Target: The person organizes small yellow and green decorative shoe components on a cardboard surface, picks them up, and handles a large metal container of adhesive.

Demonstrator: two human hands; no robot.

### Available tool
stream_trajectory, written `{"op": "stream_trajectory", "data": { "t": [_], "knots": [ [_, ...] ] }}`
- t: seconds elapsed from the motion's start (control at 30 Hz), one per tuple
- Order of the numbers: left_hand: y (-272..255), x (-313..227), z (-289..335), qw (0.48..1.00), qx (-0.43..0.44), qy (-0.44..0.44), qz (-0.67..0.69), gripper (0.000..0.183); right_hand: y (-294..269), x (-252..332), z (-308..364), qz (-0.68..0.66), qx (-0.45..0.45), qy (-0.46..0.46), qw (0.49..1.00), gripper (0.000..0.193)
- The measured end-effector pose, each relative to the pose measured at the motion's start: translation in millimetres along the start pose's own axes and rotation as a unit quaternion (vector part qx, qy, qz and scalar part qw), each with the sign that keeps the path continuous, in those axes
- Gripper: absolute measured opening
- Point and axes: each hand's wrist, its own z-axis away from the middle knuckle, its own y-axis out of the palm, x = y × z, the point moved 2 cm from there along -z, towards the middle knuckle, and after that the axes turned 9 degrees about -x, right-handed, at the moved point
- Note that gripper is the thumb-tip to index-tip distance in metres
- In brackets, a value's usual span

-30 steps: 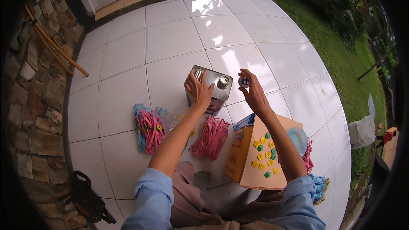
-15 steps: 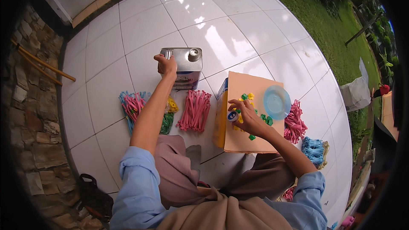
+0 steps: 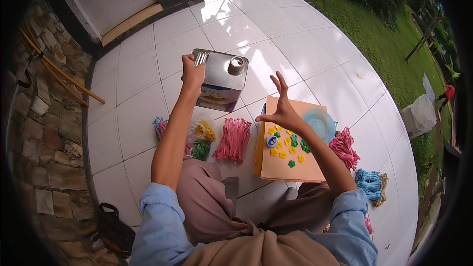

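My left hand (image 3: 193, 75) is wrapped round the handle on top of a rectangular metal can (image 3: 219, 70) with a round spout opening (image 3: 237, 64) and a printed side. Whether the can's base touches the floor is hard to tell. Over the far part of a tan cardboard sheet (image 3: 268, 170), my right hand (image 3: 286, 111) is open, thumb and fingers spread with nothing between them. A small blue-and-white cap (image 3: 272, 141) lies on the sheet, beside scattered yellow flower pieces (image 3: 283, 154) and green flower pieces (image 3: 292, 163). A clear blue plastic bowl (image 3: 319, 124) sits at the sheet's far right.
A pink bundle of strips (image 3: 232, 139) lies left of the cardboard; bags of yellow pieces (image 3: 205, 131) and green pieces (image 3: 200, 150) are beside it. More pink (image 3: 344, 149) and blue bundles (image 3: 368, 181) lie at right. A stone wall (image 3: 59, 167) borders the left.
My right hand has let go of the cap, opened and moved away toward the can. The can in my left hand looks larger and nearer. The whole view has shifted somewhat.
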Motion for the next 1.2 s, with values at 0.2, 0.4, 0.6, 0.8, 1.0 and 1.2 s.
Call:
{"op": "stream_trajectory", "data": {
  "t": [0.2,0.4,0.6,0.8,1.0,1.2],
  "knots": [
    [-37,-85,51,0.984,0.114,-0.012,0.139,0.03,35,25,-50,-0.116,-0.092,-0.044,0.988,0.144],
    [-62,-103,53,0.983,0.175,0.035,0.053,0.019,31,91,-51,-0.263,-0.157,-0.02,0.952,0.13],
    [-90,-117,67,0.959,0.034,0.277,-0.039,0.031,13,126,-57,-0.209,-0.228,-0.03,0.951,0.124],
    [-30,47,102,0.893,-0.155,-0.076,0.415,0.067,-19,144,-59,-0.354,-0.338,0.052,0.87,0.108],
    [39,27,157,0.764,0.241,-0.082,0.592,0.066,-69,144,-42,-0.384,-0.398,0.083,0.829,0.106],
    [52,9,172,0.76,0.222,-0.13,0.597,0.052,-101,127,8,-0.358,-0.343,0.079,0.865,0.119]
  ]
}}
